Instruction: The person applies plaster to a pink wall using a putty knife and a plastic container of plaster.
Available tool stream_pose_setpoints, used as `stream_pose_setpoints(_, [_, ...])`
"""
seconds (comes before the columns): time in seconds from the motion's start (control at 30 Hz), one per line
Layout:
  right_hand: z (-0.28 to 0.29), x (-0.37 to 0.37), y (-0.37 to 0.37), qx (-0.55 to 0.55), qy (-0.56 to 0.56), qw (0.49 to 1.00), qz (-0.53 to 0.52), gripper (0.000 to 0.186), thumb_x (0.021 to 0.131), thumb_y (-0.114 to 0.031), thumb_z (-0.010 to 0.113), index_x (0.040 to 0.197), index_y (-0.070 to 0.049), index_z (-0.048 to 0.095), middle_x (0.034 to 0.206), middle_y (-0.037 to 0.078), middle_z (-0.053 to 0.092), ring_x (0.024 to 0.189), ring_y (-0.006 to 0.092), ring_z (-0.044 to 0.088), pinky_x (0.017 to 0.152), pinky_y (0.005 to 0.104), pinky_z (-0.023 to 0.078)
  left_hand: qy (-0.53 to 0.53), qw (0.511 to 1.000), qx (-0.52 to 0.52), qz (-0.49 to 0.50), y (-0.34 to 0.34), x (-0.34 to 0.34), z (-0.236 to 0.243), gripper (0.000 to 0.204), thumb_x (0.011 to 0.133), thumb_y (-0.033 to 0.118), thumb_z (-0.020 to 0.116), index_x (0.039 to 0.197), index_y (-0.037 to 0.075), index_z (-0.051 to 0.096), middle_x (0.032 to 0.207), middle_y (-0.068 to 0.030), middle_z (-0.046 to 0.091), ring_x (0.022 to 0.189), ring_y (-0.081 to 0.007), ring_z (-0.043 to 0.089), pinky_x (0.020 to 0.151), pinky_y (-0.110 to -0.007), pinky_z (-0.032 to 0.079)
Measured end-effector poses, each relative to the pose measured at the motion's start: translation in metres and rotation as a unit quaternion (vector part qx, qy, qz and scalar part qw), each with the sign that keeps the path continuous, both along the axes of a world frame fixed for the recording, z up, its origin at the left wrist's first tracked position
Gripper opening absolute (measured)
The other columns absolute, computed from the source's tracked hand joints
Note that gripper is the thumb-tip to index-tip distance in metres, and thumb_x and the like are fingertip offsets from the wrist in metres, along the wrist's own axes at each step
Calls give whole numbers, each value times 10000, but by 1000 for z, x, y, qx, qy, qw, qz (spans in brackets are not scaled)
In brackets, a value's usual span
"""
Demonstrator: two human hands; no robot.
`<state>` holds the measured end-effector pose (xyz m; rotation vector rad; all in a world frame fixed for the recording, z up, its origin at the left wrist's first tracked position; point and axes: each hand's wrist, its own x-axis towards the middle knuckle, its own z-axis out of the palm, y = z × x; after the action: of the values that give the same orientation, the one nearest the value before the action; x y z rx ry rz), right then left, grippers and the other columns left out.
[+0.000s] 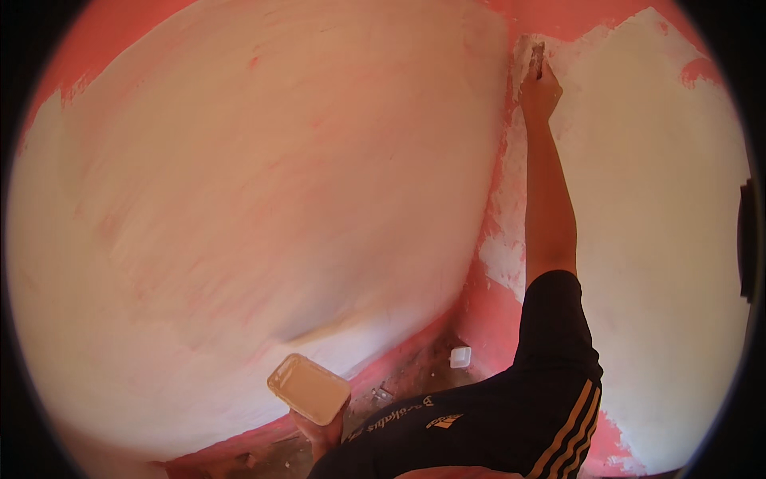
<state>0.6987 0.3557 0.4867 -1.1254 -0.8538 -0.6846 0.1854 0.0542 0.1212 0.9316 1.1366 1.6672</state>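
My right hand is stretched far up, closed on the handle of a putty knife. Its blade lies against the right wall, close to the corner, where a pale coat meets bare pink paint. Low down, my left hand grips a rectangular tub from below. The tub is tilted with its open side toward me, and its inside looks pale; how much compound it holds I cannot tell.
The left wall is broadly coated in pale compound with pink showing through. Pink strips run along the corner and the base of the walls. On the littered floor stands a small white container. A dark object sits at the right rim.
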Motion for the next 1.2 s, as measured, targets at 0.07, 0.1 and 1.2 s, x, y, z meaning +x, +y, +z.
stream_pose_setpoints(0.07, [9,31,32,10,7,999,31,214,986,-182,565,1076,-93,738,645,83,625,585,146,598,590,309,494,-47,999,-8,3,15,40,-1,592,606,-16,893,1126,30,614,986,-40,680,858,-162,656,733,-334,565])
stream_pose_setpoints(0.1, [8,46,50,-10,-40,999,21,240,972,-165,584,1154,-103,727,684,102,639,619,169,622,596,332,501,-64,998,-9,0,24,62,0,599,605,-24,891,1132,30,611,991,-40,678,858,-163,656,730,-335,567])
stream_pose_setpoints(1.2, [-8,-125,36,150,-352,915,128,677,715,0,672,1383,-20,565,1108,135,677,839,320,613,780,429,532,33,998,-34,39,58,210,19,518,637,58,917,1089,34,663,952,-43,706,834,-157,665,729,-321,555])
